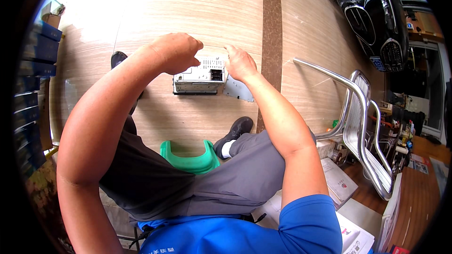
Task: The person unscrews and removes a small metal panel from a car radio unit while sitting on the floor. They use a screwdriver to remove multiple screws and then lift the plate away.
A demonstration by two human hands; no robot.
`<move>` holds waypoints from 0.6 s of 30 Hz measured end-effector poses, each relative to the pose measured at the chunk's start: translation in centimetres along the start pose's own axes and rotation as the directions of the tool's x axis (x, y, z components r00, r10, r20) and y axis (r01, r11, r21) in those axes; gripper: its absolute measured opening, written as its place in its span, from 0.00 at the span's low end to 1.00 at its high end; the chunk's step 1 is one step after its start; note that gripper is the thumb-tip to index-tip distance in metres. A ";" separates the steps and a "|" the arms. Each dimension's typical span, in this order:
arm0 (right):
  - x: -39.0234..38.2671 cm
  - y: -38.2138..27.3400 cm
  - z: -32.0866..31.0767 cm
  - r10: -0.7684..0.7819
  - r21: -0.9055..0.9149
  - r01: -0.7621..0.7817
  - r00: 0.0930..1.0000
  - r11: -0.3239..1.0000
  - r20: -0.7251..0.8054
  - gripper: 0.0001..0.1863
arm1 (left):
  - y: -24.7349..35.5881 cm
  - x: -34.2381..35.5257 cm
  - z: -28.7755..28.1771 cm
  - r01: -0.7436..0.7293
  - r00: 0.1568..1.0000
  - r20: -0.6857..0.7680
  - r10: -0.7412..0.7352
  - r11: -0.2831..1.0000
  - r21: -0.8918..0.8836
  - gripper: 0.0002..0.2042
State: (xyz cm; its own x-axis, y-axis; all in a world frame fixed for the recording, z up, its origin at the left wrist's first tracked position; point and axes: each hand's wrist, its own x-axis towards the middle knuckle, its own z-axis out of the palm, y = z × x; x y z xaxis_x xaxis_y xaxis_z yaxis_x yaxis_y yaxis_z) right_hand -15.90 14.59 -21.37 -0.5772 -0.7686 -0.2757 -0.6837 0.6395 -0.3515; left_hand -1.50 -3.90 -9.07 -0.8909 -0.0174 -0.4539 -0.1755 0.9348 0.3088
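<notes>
On the floor in front of me lies a silver metal box that looks like a car stereo unit (pixel 190 86), with a dark connector socket on its near right part. My left hand (pixel 180 52) is over its far left part, fingers curled; whatever they hold, if anything, is hidden. At the far right corner of the unit, my right hand (pixel 241 64) has its fingers partly stretched out, seemingly against the edge. A flat grey metal plate (pixel 238 90) with small holes lies to the right of the unit, partly below my right wrist.
Between my feet stands a green plastic stool (pixel 190 162). A tubular metal chair (pixel 360 99) is at the right, with a black car (pixel 376 23) beyond it. Blue boxes (pixel 40 49) are stacked at the left. Papers (pixel 339 183) lie near my right elbow.
</notes>
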 end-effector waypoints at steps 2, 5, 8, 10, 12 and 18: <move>0.3 1.2 1.0 -0.031 0.002 0.031 0.997 1.000 -0.069 0.24 | 0.3 0.2 -0.2 -0.012 1.000 -0.007 0.012 1.000 -0.002 0.22; 0.2 1.0 0.9 -0.049 0.012 0.050 0.996 0.999 -0.078 0.24 | 0.1 0.1 -0.2 -0.023 1.000 -0.002 0.023 1.000 -0.006 0.21; 0.3 -0.4 -0.2 0.029 0.009 -0.029 0.999 1.000 0.032 0.25 | -0.1 -0.3 -0.3 -0.011 1.000 0.009 0.011 1.000 -0.001 0.21; 0.3 -0.3 -0.2 0.096 -0.007 -0.096 0.992 0.995 0.083 0.25 | -0.1 -0.2 -0.2 -0.012 1.000 0.000 0.012 1.000 -0.002 0.21; 0.3 0.2 0.4 0.028 -0.011 -0.029 0.999 1.000 -0.025 0.25 | 0.0 -0.1 -0.2 -0.015 1.000 -0.008 0.015 1.000 -0.004 0.21; 0.1 0.4 0.3 -0.022 0.008 0.022 0.999 1.000 -0.048 0.24 | 0.2 -0.2 -0.4 -0.005 1.000 -0.001 0.005 1.000 -0.009 0.21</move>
State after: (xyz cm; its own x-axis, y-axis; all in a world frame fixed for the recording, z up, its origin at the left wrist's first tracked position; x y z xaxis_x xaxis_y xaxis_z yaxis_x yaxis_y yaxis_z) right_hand -16.08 14.74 -21.85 -0.5832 -0.7807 -0.2245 -0.6926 0.6223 -0.3648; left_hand -1.55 -3.84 -8.63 -0.8920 -0.0131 -0.4519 -0.1749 0.9318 0.3181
